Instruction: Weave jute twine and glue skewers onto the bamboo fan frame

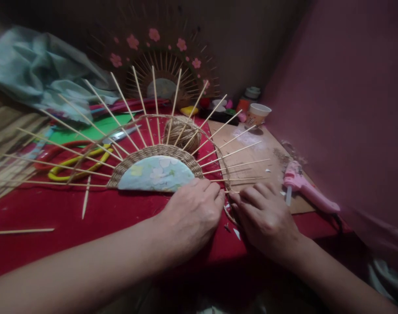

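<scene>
A half-round fan [156, 173] with a pale blue floral centre lies on the red cloth. Thin wooden sticks radiate from its woven twine band [153, 150]. My left hand [197, 211] is closed at the fan's lower right corner, gripping the lowest stick close to the band. Just right of it, my right hand [267, 216] pinches twine [225, 163] at that stick's outer part; its fingertips are partly hidden. The loose twine arches across the sticks to the left side. Behind the fan sits a ball of twine [183, 134].
Scissors [120, 134] with red and yellow handles lie under the left sticks, near green sheet [90, 131]. A pink glue gun [305, 189] rests at the right edge of the cardboard [251, 163]. A paper cup [258, 114] stands behind. A flowered fan [166, 65] leans at the back.
</scene>
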The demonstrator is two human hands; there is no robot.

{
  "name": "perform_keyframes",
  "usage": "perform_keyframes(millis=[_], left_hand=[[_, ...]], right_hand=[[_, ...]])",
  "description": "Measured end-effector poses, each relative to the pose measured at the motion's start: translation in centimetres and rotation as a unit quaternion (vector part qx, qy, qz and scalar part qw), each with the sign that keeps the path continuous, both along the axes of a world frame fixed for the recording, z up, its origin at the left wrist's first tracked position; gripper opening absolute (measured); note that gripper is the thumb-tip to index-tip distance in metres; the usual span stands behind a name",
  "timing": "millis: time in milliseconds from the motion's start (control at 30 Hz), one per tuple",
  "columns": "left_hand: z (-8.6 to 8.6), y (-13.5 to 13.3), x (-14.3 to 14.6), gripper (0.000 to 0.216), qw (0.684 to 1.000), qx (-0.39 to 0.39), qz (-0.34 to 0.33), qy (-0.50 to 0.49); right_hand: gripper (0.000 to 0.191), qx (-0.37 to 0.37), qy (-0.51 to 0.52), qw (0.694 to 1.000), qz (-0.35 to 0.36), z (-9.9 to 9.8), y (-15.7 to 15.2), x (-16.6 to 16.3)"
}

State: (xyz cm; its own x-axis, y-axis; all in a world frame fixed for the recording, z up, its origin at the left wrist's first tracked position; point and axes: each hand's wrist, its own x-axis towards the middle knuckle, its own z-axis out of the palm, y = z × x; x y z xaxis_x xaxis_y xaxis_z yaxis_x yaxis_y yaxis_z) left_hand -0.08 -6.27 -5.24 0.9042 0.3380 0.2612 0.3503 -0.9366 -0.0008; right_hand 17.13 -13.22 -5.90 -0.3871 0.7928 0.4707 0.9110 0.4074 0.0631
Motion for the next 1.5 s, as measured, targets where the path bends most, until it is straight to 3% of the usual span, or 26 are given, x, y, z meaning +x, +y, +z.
perform_keyframes(millis=[200,333,433,567,733,933,1067,1233,1500], left_hand=[[0.4,0.0,-0.4,0.025,0.999,-0.003,0.006,-0.037],[0.9,-0.5,-2.2,0.031,0.994,0.07,0.052,-0.061],[1.3,-0.8,-4.1,0.037,0.981,0.145,0.125,-0.012],[1.5,-0.3,-6.1,0.041,0.959,0.227,0.167,0.037],[1.2,1.0,-7.1,0.046,0.955,0.224,0.178,0.074],[0.9,1.3,-7.3,0.05,0.96,0.206,0.169,0.087],[0.5,1.0,-7.4,0.05,0.956,0.203,0.191,0.086],[0.0,0.9,-7.7,0.05,0.957,0.217,0.18,0.072],[0.4,0.9,-7.6,0.049,0.95,0.268,0.156,-0.021]], right_hand=[[0.028,0.085,0.11,0.99,0.031,0.5,-1.2,0.4],[0.03,0.138,0.192,0.972,0.014,0.3,-3.2,0.1],[0.029,0.131,0.24,0.962,0.026,-0.1,-4.8,-1.0],[0.031,0.086,0.288,0.951,0.067,-0.8,-5.5,-2.6],[0.031,0.087,0.291,0.953,0.013,0.4,-2.2,-2.7],[0.046,0.042,0.122,0.985,-0.115,4.2,6.0,-0.1],[0.05,0.004,0.024,0.993,-0.119,5.1,9.9,0.6],[0.039,-0.08,0.052,0.994,-0.045,5.4,11.2,0.5],[0.036,-0.143,0.111,0.982,-0.049,8.6,10.9,0.5]])
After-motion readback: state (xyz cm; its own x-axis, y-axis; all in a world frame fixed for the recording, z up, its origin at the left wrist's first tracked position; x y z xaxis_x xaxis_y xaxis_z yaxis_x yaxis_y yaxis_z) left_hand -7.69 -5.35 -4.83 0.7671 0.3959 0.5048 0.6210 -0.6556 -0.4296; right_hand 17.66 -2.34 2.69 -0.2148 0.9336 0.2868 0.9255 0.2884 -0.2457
